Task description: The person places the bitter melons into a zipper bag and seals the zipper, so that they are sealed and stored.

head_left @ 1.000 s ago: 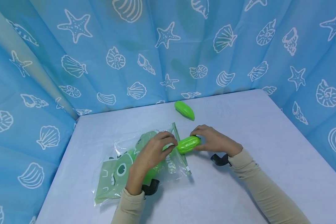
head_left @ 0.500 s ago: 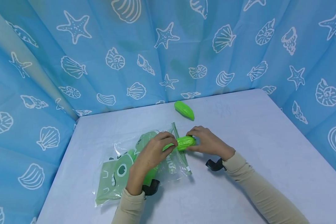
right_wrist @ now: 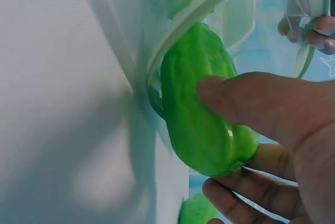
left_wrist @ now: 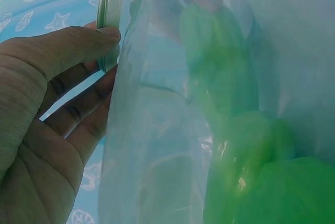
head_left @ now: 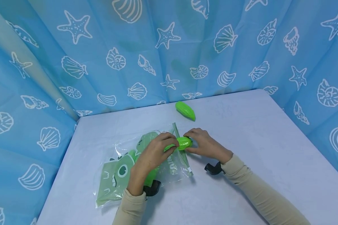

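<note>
A clear zip bag [head_left: 121, 168] printed with a green dinosaur lies on the pale table [head_left: 242, 131]. My left hand [head_left: 157, 150] pinches the bag's open rim [left_wrist: 107, 25] and holds it up. My right hand [head_left: 198, 143] grips a glossy green toy gourd [head_left: 183, 142] by its end, thumb on top [right_wrist: 251, 103]. The gourd's [right_wrist: 201, 103] front part lies inside the bag's mouth. More green pieces [left_wrist: 246, 171] show through the film inside the bag.
A second green gourd-like piece [head_left: 185, 110] lies on the table behind the hands, near the back curtain. Blue curtains [head_left: 163, 53] with white shells and starfish close the table in at the back, left and right.
My right hand has moved left, sliding the green gourd further into the bag's mouth. My left hand has kept its hold on the rim.
</note>
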A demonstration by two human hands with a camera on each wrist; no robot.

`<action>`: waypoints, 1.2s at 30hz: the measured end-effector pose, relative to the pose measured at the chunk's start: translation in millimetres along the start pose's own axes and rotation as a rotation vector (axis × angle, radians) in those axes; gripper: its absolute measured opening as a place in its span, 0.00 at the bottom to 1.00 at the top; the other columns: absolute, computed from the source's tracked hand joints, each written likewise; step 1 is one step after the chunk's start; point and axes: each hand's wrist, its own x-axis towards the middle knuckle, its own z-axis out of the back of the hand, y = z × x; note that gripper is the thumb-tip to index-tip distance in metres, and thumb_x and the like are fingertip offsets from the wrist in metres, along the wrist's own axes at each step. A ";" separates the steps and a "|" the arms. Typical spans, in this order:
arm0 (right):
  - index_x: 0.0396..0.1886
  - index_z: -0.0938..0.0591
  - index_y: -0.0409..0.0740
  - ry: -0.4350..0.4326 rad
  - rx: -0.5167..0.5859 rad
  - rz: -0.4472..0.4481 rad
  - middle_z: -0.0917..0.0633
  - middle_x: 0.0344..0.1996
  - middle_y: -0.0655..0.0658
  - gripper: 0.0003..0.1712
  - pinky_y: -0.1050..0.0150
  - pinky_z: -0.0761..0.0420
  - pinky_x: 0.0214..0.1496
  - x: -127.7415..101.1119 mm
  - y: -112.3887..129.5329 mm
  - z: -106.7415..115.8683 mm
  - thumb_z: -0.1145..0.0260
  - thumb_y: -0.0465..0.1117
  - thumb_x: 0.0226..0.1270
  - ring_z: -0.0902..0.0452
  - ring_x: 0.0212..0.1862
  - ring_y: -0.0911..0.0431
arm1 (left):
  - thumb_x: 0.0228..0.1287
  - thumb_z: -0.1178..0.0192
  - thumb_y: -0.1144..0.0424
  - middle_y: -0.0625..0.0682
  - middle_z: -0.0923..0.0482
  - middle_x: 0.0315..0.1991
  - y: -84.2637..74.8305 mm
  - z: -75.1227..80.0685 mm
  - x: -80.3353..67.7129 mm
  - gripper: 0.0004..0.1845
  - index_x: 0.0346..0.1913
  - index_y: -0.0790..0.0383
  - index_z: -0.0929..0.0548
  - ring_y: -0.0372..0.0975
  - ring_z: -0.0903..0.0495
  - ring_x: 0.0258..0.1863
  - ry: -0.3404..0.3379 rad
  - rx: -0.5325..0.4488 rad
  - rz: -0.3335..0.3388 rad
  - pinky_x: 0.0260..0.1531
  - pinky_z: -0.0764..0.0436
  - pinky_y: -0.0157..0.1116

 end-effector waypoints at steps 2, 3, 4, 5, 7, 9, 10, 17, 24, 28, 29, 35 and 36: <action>0.53 0.23 0.47 -0.004 0.021 0.001 0.24 0.48 0.50 0.26 0.50 0.33 0.52 0.0 0.0 -1.9 0.31 0.49 0.55 0.31 0.51 0.54 | 0.57 0.37 0.68 0.43 0.25 0.44 0.6 -0.7 0.1 0.07 0.38 0.54 0.16 0.33 0.27 0.45 0.000 0.001 -0.004 0.45 0.25 0.30; 0.53 0.23 0.48 -0.007 0.035 0.004 0.24 0.48 0.50 0.26 0.50 0.33 0.52 0.0 0.2 -2.7 0.31 0.49 0.55 0.32 0.52 0.54 | 0.57 0.37 0.68 0.43 0.25 0.44 0.9 -1.0 0.1 0.07 0.38 0.54 0.16 0.33 0.27 0.45 0.000 -0.002 -0.005 0.46 0.26 0.30; 0.54 0.24 0.48 -0.011 0.047 0.006 0.24 0.48 0.50 0.26 0.50 0.33 0.52 0.1 0.3 -3.8 0.31 0.48 0.55 0.32 0.52 0.54 | 0.57 0.37 0.68 0.43 0.25 0.43 1.1 -1.3 0.2 0.07 0.38 0.54 0.16 0.33 0.27 0.44 -0.001 -0.002 -0.006 0.46 0.26 0.30; 0.54 0.24 0.49 -0.017 0.057 0.008 0.24 0.48 0.51 0.25 0.50 0.33 0.53 0.2 0.3 -5.2 0.31 0.48 0.55 0.32 0.53 0.55 | 0.57 0.37 0.68 0.43 0.25 0.43 1.2 -1.4 0.2 0.07 0.38 0.54 0.16 0.33 0.27 0.44 0.001 -0.002 -0.008 0.46 0.26 0.30; 0.53 0.23 0.49 -0.030 0.077 0.016 0.24 0.49 0.51 0.25 0.50 0.32 0.53 0.6 1.0 -7.7 0.31 0.47 0.55 0.32 0.53 0.55 | 0.57 0.36 0.68 0.43 0.25 0.43 1.3 -1.7 0.2 0.07 0.38 0.54 0.16 0.33 0.27 0.44 0.001 -0.003 -0.011 0.46 0.26 0.30; 0.53 0.23 0.49 -0.042 0.086 0.023 0.24 0.49 0.51 0.24 0.50 0.31 0.53 1.1 1.7 -10.4 0.31 0.46 0.56 0.32 0.54 0.55 | 0.57 0.37 0.68 0.43 0.25 0.43 1.1 -1.6 0.3 0.07 0.38 0.54 0.17 0.33 0.27 0.44 0.002 -0.003 -0.016 0.46 0.26 0.30; 0.53 0.23 0.49 -0.048 0.086 0.025 0.24 0.50 0.51 0.24 0.51 0.31 0.54 1.5 2.0 -11.9 0.31 0.46 0.56 0.31 0.54 0.55 | 0.57 0.37 0.68 0.43 0.25 0.43 0.8 -1.5 0.4 0.07 0.38 0.53 0.17 0.33 0.26 0.44 0.002 -0.002 -0.018 0.46 0.26 0.30; 0.54 0.24 0.45 -0.080 0.111 0.026 0.23 0.51 0.50 0.24 0.55 0.29 0.56 2.4 6.4 -16.4 0.32 0.44 0.58 0.31 0.56 0.55 | 0.57 0.37 0.68 0.44 0.24 0.43 0.2 -1.4 1.0 0.07 0.38 0.54 0.17 0.34 0.26 0.44 0.003 -0.009 -0.024 0.50 0.27 0.33; 0.52 0.23 0.45 -0.101 0.167 0.024 0.21 0.49 0.49 0.21 0.59 0.27 0.55 2.3 7.0 -23.0 0.33 0.40 0.59 0.29 0.55 0.56 | 0.57 0.36 0.68 0.43 0.24 0.43 1.3 -3.6 1.4 0.07 0.38 0.54 0.16 0.32 0.26 0.44 -0.005 -0.014 -0.026 0.47 0.27 0.29; 0.53 0.24 0.47 -0.100 0.169 0.013 0.22 0.50 0.50 0.21 0.60 0.27 0.55 2.3 8.3 -30.0 0.34 0.39 0.59 0.29 0.55 0.56 | 0.57 0.36 0.68 0.43 0.24 0.42 1.7 -4.2 1.3 0.07 0.38 0.53 0.16 0.31 0.26 0.44 -0.013 -0.013 -0.034 0.47 0.27 0.28; 0.53 0.24 0.47 -0.096 0.168 0.010 0.22 0.50 0.50 0.21 0.60 0.27 0.55 2.3 8.8 -31.1 0.34 0.40 0.59 0.29 0.55 0.56 | 0.57 0.36 0.68 0.43 0.23 0.42 1.8 -4.3 1.4 0.08 0.38 0.52 0.16 0.31 0.26 0.44 -0.015 -0.013 -0.035 0.47 0.27 0.29; 0.54 0.25 0.43 -0.113 0.178 0.032 0.24 0.51 0.47 0.20 0.58 0.26 0.53 3.2 7.3 -29.1 0.36 0.41 0.61 0.28 0.54 0.54 | 0.57 0.37 0.68 0.44 0.24 0.42 2.3 -3.6 1.3 0.07 0.37 0.54 0.16 0.33 0.26 0.44 -0.013 -0.015 -0.043 0.47 0.27 0.30; 0.54 0.25 0.43 -0.122 0.177 0.031 0.24 0.51 0.47 0.20 0.58 0.26 0.54 3.8 5.5 -28.0 0.37 0.41 0.62 0.28 0.54 0.54 | 0.57 0.37 0.68 0.44 0.24 0.42 2.7 -3.7 1.3 0.07 0.37 0.54 0.16 0.34 0.26 0.44 -0.012 -0.014 -0.044 0.46 0.26 0.30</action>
